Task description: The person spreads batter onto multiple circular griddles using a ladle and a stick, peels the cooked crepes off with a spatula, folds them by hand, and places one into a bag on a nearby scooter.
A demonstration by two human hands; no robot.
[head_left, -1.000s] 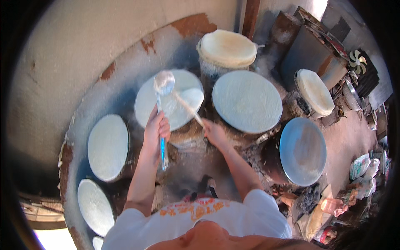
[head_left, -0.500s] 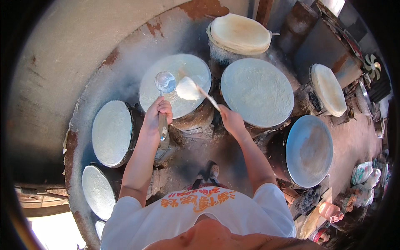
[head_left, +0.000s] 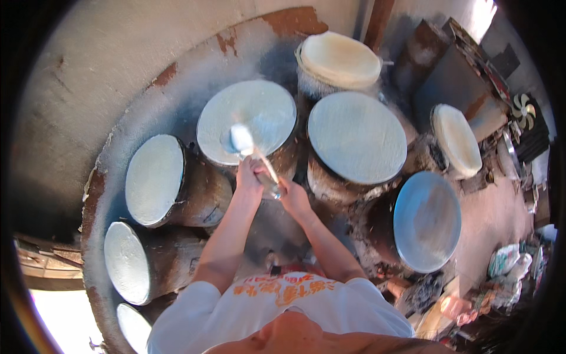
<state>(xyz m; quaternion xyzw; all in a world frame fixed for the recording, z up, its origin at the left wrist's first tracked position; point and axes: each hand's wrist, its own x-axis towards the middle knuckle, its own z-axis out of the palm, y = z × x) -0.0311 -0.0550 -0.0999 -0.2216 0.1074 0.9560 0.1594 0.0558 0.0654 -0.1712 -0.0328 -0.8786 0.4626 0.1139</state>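
Note:
My left hand is closed around the metal handle of a ladle, whose bowl hangs over the nearer part of a round griddle coated with pale batter. In my right hand is the thin handle of a white-headed spreader. The spreader's head overlaps the ladle bowl, partly hiding it; whether they touch I cannot tell. The two handles cross close to my hands, and motion blurs both tools.
A second coated griddle stands to the right, a barer one nearer me. More coated griddles line the left side. Stacked flatbreads sit at the back; another pale stack lies right. A curved wall encloses the left.
Both hands have come together and nearer my body. The spreader head has moved left to the ladle, and the ladle bowl has come down toward the griddle's near edge.

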